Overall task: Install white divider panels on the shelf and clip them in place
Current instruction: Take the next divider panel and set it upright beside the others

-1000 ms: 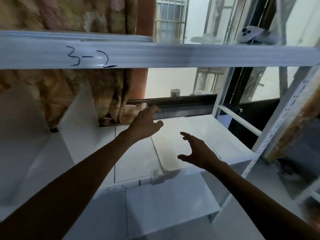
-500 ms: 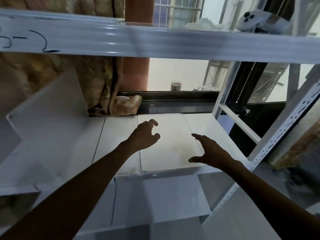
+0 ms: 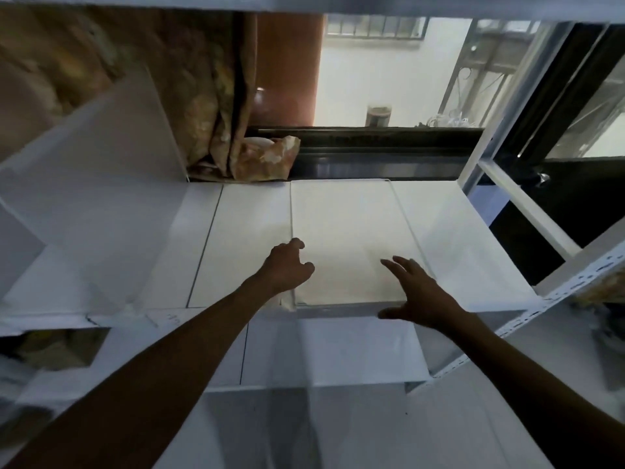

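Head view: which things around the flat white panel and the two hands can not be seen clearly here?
- Front-left corner of the flat panel: hidden by the left hand; any clip there cannot be seen.
- Right hand: its palm hides whether it touches the panel.
- Upper shelf beam: cut off by the top edge.
- Upright divider: motion-blurred; its base fastening is unclear.

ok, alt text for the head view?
Two bare hands, left hand and right hand, reach over a white panel lying flat on a white shelf. An upright divider stands at left, a window behind.
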